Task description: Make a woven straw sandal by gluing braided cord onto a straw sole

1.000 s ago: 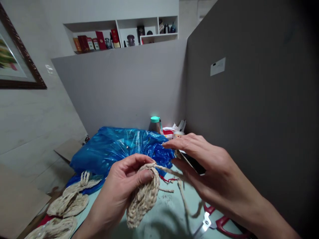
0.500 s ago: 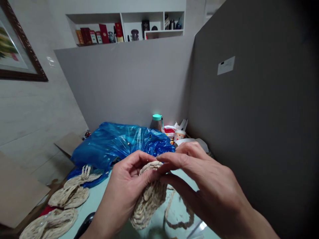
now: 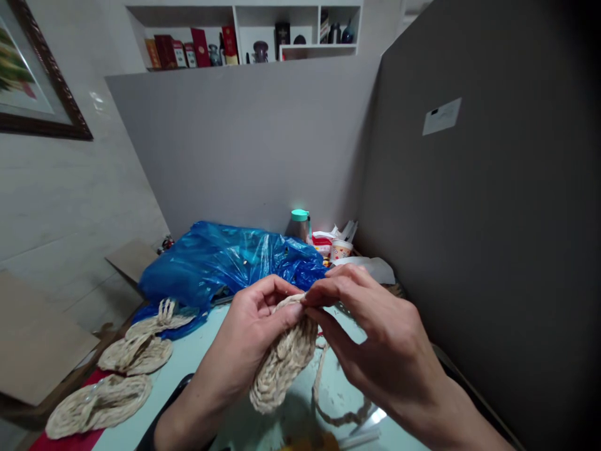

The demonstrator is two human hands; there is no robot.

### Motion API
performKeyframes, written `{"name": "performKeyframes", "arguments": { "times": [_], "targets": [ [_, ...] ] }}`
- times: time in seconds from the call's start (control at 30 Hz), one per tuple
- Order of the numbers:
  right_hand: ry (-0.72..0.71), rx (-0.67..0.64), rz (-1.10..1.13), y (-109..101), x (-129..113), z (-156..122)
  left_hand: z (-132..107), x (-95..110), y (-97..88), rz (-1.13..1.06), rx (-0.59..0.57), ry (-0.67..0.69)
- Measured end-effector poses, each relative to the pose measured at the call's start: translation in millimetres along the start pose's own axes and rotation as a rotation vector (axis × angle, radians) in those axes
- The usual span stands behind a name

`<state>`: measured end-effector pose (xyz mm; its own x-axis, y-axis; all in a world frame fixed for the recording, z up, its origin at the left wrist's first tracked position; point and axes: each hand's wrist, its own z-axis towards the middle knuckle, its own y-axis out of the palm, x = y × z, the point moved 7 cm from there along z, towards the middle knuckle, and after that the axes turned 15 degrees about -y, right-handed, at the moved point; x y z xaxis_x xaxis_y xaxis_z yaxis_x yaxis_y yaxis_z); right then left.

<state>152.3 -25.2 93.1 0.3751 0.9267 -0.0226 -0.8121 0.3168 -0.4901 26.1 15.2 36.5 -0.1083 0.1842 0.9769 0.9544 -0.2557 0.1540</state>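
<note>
Holding a woven straw sole (image 3: 282, 366) over the near middle of the table (image 3: 197, 351), the left hand (image 3: 253, 326) is closed on its upper end, with the thumb pressed on top. The right hand (image 3: 375, 341) pinches the same top edge between thumb and forefinger. A loose cord (image 3: 316, 385) hangs from the sole down to the table. A blue plastic bag (image 3: 225, 263) lies behind, and finished soles (image 3: 136, 354) lie at the left edge.
</note>
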Motion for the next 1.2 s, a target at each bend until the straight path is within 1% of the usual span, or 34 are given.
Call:
{"name": "performKeyframes", "arguments": {
  "times": [0.1,0.2,0.37,0.47,0.57,0.67,0.77,0.87,1.0,1.13,1.2],
  "targets": [
    [-0.050,0.001,-0.065,7,-2,-1,2,-1,-1.9,0.006,0.029,-0.005],
    [-0.031,0.027,-0.058,11,2,-3,3,-2,-1.6,-0.012,0.041,-0.017],
    [0.158,0.016,0.058,17,20,-11,4,-2,0.2,-0.033,0.055,-0.027],
    [0.230,0.010,0.115,17,26,-13,4,-1,-1.5,-0.002,0.085,-0.009],
    [0.273,0.038,0.157,10,31,-14,4,0,-3.7,0.025,0.104,-0.004],
    [0.292,0.121,0.145,-6,37,-13,2,2,-6.4,0.009,0.125,0.000],
    [0.264,0.146,0.047,-18,38,-11,1,3,-10.0,-0.038,0.161,0.001],
    [0.193,0.138,-0.036,-18,33,-11,2,4,-13.1,-0.104,0.188,0.025],
    [0.095,0.122,-0.028,-7,18,-10,5,5,-15.7,-0.196,0.194,0.041],
    [0.048,0.004,0.019,12,1,-6,4,7,-15.6,-0.208,0.183,0.058],
    [-0.013,-0.040,-0.036,20,-9,-3,3,9,-15.0,-0.200,0.184,0.084]
  ]
}}
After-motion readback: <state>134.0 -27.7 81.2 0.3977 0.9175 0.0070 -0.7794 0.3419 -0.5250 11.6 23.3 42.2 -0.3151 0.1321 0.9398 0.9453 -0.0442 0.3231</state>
